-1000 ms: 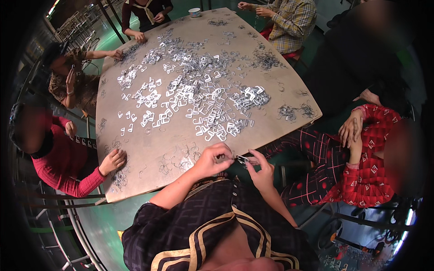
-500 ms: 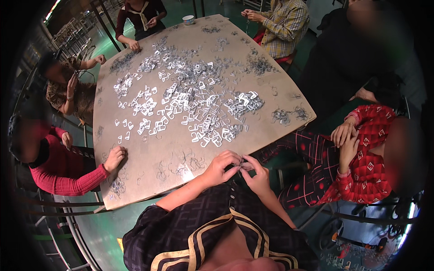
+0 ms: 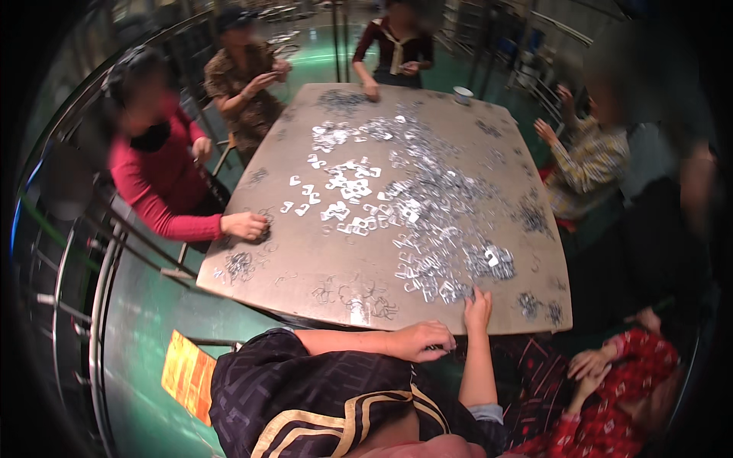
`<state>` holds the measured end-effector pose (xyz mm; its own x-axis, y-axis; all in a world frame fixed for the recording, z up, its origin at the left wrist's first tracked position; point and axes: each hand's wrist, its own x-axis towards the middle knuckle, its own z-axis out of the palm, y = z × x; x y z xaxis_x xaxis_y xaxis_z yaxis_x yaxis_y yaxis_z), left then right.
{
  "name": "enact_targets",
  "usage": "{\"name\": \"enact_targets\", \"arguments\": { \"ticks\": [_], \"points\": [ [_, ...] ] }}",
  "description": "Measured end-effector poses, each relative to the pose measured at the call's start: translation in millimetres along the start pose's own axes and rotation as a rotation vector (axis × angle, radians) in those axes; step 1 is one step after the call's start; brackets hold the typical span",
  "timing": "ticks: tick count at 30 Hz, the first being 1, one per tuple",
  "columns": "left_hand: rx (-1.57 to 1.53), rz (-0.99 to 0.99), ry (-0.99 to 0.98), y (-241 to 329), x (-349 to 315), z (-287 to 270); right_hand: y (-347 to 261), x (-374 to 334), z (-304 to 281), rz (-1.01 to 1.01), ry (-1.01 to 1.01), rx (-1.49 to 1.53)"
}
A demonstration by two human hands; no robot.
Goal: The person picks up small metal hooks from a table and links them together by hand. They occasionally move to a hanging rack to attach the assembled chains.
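My right hand [image 3: 478, 309] reaches over the near table edge to the front of a spread heap of shiny hook-shaped metal pieces [image 3: 431, 286]. Its fingertips are drawn together at the heap's rim, and whatever lies between them is too small to make out. Close to the table's near edge, my left hand [image 3: 424, 341] is curled closed. Something small and dark shows at its fingers, but its kind is unclear. A loose group of thin wire pieces [image 3: 355, 294] lies on the table to the left of my hands.
Around the metal-topped table [image 3: 305, 259] sit several people. A person in a red top [image 3: 168, 183] has a hand on small wire pieces at the left edge. A person in patterned red [image 3: 634, 366] sits at my right. A white cup [image 3: 463, 95] stands at the far edge.
My hands were together at the table edge and are now apart. The right one has stretched forward to the heap, while the left stays near the edge. The view has turned.
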<state>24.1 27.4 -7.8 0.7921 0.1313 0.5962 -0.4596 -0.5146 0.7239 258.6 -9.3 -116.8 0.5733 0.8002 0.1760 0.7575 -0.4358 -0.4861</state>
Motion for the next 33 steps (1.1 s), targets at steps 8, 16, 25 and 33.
{"name": "enact_targets", "arguments": {
  "ticks": [8,16,25,33],
  "points": [
    [0.038,-0.062,0.045,-7,-15,4,12,6,4,0.04,0.028,0.257],
    [0.079,-0.168,0.181,-16,-8,4,-46,-39,-55,0.211,-0.074,1.16],
    [0.117,-0.199,0.172,-13,15,8,-79,-85,-99,0.197,0.038,1.099],
    [0.141,-0.273,0.127,-21,7,17,-92,-103,-105,0.106,0.152,0.842]
  ]
}}
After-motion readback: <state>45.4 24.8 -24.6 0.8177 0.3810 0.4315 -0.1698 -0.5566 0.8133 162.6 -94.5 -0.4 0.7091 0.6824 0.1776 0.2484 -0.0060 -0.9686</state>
